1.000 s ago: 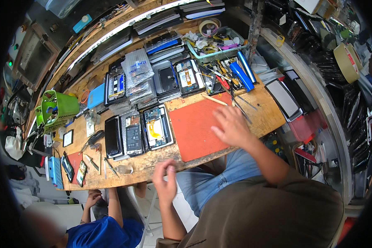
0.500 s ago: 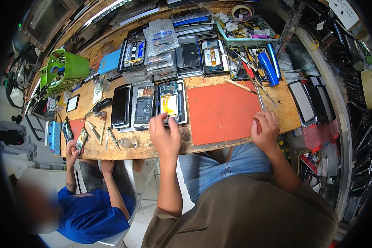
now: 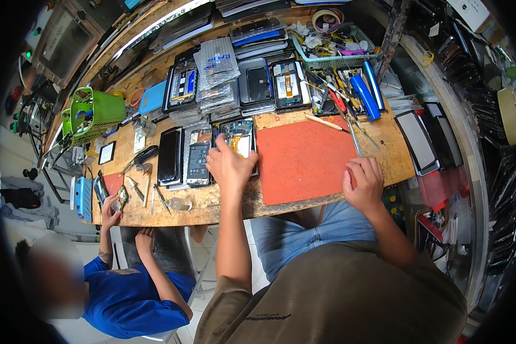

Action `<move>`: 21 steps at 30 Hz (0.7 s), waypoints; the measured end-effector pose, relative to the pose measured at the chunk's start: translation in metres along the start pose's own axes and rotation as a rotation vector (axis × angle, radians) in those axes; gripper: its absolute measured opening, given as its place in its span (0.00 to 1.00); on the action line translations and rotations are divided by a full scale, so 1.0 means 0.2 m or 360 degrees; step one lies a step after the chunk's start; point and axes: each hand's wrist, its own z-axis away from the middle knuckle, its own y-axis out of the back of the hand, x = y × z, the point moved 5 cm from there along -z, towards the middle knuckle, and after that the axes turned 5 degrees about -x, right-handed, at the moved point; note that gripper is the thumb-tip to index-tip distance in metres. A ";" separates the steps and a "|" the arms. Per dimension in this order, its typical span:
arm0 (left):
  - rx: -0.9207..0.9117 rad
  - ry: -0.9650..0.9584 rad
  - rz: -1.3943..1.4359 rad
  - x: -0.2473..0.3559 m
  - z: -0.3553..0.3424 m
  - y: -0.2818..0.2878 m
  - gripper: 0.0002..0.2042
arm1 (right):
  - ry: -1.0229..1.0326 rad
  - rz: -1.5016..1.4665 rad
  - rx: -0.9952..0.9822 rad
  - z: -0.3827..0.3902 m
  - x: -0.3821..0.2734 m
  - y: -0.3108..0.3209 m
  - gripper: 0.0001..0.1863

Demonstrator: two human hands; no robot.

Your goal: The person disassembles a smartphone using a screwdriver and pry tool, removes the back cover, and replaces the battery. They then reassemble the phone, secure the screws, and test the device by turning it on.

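My left hand reaches over an opened phone or tablet with a bare battery and yellow ribbon. Its thumb and index finger are spread apart across the near end of the device; whether the fingertips touch it I cannot tell. Just left of it is another opened phone with a dark battery, then a black-screened device. On the right edge of the red mat rests my right hand, fingers curled together with nothing visible in them. Metal tweezers lie just beyond it.
Wrapped devices are stacked at the back. Hand tools and a blue cylinder lie at the right rear, beside a parts basket. A green basket stands far left. At left, a co-worker in blue holds a small device.
My left hand has moved away from me, from the near edge of the opened device to over it, thumb and index now wider apart. My right hand stays by the mat's edge.
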 end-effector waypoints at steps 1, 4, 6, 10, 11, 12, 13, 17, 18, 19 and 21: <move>0.0075 0.0040 0.0058 0.00 0.00 0.03 0.45 | -0.0007 -0.0011 -0.0012 0.00 0.00 0.00 0.11; 0.0356 0.0060 0.0378 0.02 0.05 0.15 0.47 | -0.0032 -0.0049 -0.0031 -0.02 0.01 0.03 0.12; 0.0358 0.0007 0.0604 0.06 0.14 0.19 0.49 | -0.0057 -0.0090 -0.0045 -0.03 -0.01 0.05 0.12; 0.0154 -0.0325 0.0827 0.29 0.41 0.11 0.54 | -0.0300 -0.0888 -0.0290 -0.06 -0.08 -0.01 0.14; 0.0062 -0.0344 0.0893 0.35 0.48 0.06 0.56 | -0.0421 -0.1247 -0.0404 -0.06 -0.11 -0.06 0.15; 0.0090 -0.0385 0.0909 0.40 0.52 0.02 0.57 | -0.0667 -0.1730 -0.0547 -0.06 -0.14 -0.15 0.16; 0.0016 -0.0350 0.0937 0.44 0.56 -0.03 0.57 | -0.0760 -0.1951 -0.0576 -0.09 -0.16 -0.22 0.17; -0.0156 -0.0614 0.0980 0.41 0.66 -0.06 0.49 | -0.0765 -0.2060 -0.0669 -0.23 -0.06 -0.32 0.18; -0.0092 -0.0553 0.0966 0.35 0.65 -0.05 0.42 | -0.0883 -0.1881 -0.0758 -0.25 0.00 -0.33 0.18; 0.0014 -0.0526 0.0959 0.28 0.64 -0.03 0.35 | -0.0649 -0.1715 -0.0864 -0.29 0.02 -0.31 0.17; 0.0107 -0.0379 0.1048 0.12 0.60 -0.02 0.20 | -0.0440 -0.1263 -0.1108 -0.34 0.05 -0.31 0.16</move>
